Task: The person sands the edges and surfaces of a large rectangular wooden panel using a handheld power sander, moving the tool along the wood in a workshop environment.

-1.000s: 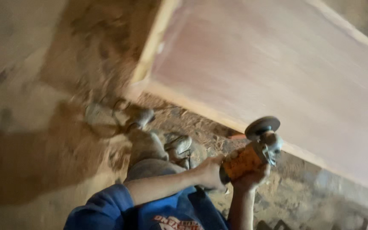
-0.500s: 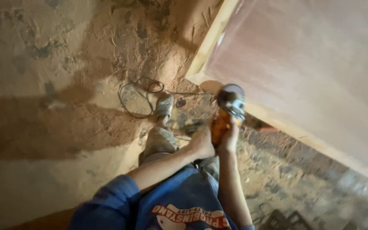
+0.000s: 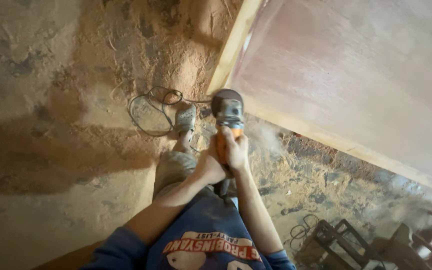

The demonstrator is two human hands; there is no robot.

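Both my hands hold an orange angle grinder [image 3: 227,116] with a grey head and a dark round disc. My right hand [image 3: 237,149] wraps the orange body just behind the head. My left hand [image 3: 211,168] grips the rear of the tool, close behind the right hand. The disc sits at the near corner of a large reddish plywood panel [image 3: 356,75], against its pale wooden edge strip [image 3: 236,45]. A thin puff of dust [image 3: 268,136] hangs to the right of the grinder.
A coiled cable [image 3: 151,107] lies on the sawdust-covered floor [image 3: 51,100] beside my shoe [image 3: 185,120]. Dark metal frames [image 3: 348,240] and a second cable [image 3: 301,231] lie at the lower right, below the panel's long edge.
The grinder has travelled left along the panel's lower edge to its corner, both hands still on it. Dust now shows beside it, and the view has tilted further down.
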